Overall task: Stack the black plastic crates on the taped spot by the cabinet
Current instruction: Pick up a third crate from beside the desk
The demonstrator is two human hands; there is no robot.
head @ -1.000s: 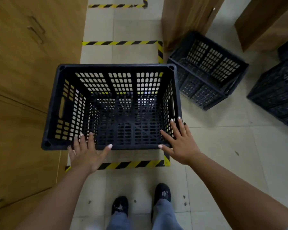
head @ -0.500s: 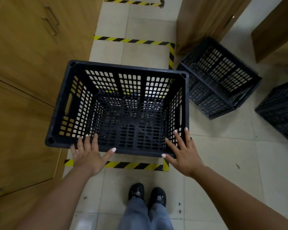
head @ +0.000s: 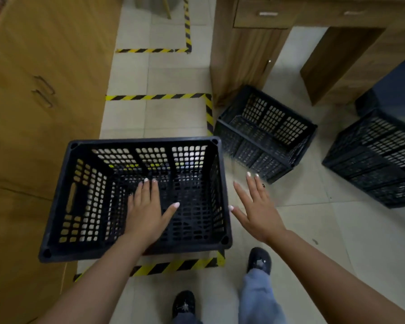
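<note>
a: where does the upright black crate (head: 136, 197) stand?

b: on the tiled floor (head: 337, 242) inside the yellow-and-black taped rectangle (head: 173, 266), just beside the wooden cabinet (head: 33, 90) on the left. its open top faces the camera; tape strips show along its near edge and far side.

a: state of the left hand (head: 145, 212)?

b: fingers straight and spread, palm down, seen over the crate's open interior. it grasps nothing; whether it touches the crate bottom cannot be told.

a: and the right hand (head: 255, 208)?

b: fingers likewise spread and straight, held just to the right of the crate's right wall, over bare floor. the thumb tip lies close to the rim; contact cannot be told. it holds nothing.

a: other crates?

b: a second black crate (head: 264, 136) lies tipped on its side to the far right of the tape, against the foot of a wooden desk (head: 243, 54). a third black crate (head: 379, 157) lies at the right edge, well apart from the first.

a: remaining labels?

b: two dark shoes (head: 258, 260) and grey trouser legs (head: 260, 298) at the near edge; a further taped outline (head: 164, 50) farther along the floor.
</note>
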